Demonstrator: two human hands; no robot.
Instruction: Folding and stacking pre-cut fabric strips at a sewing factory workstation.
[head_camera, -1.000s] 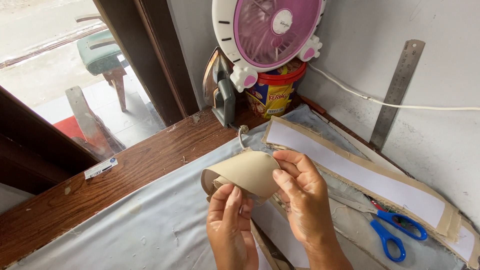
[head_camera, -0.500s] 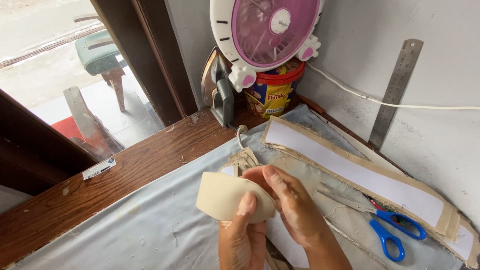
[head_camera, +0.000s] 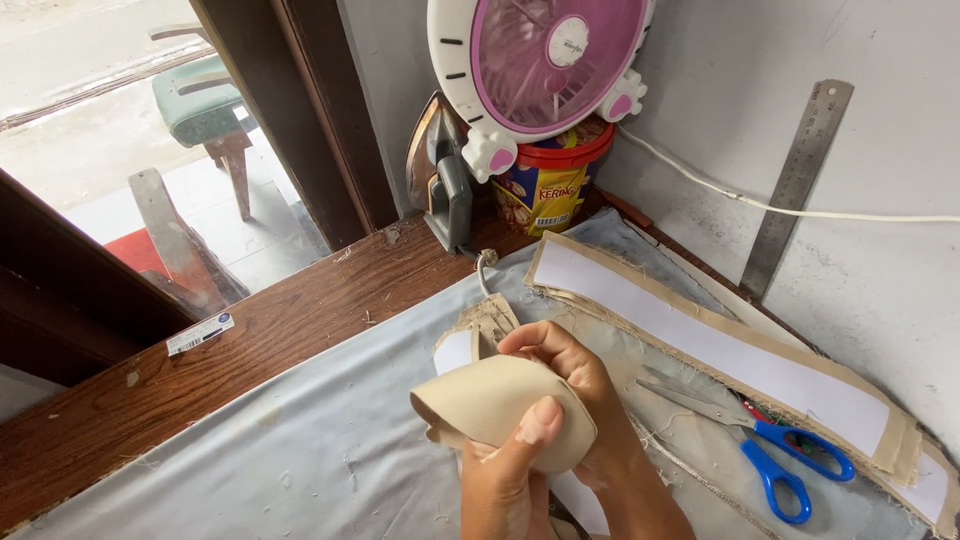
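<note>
Both my hands, left (head_camera: 505, 470) and right (head_camera: 570, 385), pinch the curled beige fabric piece (head_camera: 490, 405); it could probably spring open if my fingers slacken

Both hands hold a curved beige fabric piece (head_camera: 500, 405) above the counter (head_camera: 300, 320). The left hand (head_camera: 505, 480) presses its thumb on the front; the right hand (head_camera: 570, 375) grips from behind. Blue-handled scissors (head_camera: 770, 460) lie to the right, beside long white-faced strips (head_camera: 710, 345). A pink fan (head_camera: 545, 65), an iron (head_camera: 440, 175) and a steel ruler (head_camera: 800, 185) stand by the wall.
</note>
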